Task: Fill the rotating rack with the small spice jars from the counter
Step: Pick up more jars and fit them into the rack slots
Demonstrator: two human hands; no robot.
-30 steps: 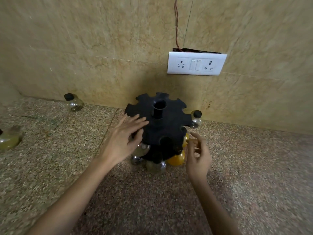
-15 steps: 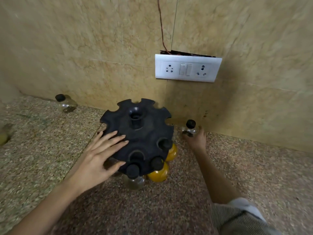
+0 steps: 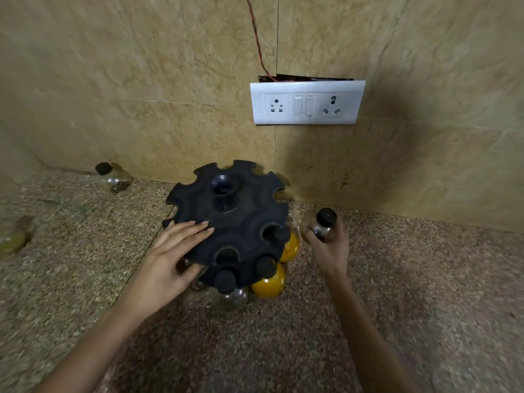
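The black rotating rack stands on the counter near the wall, with notched slots around its rim. Two yellow-filled jars and a clear jar hang in its front slots. My left hand lies flat on the rack's left front edge, fingers spread, thumb under the rim. My right hand is closed around a small clear jar with a black cap, held upright just right of the rack. Another capped jar stands by the wall at the left. A blurred greenish jar sits at the far left.
A white socket-and-switch plate hangs on the tiled wall above the rack, with a red wire running up from it. The speckled stone counter stretches to the right and front.
My right hand reached to the jar by the wall behind the rack, closed on it and lifted it off the counter. My left hand stayed on the rack. The view shifted left.
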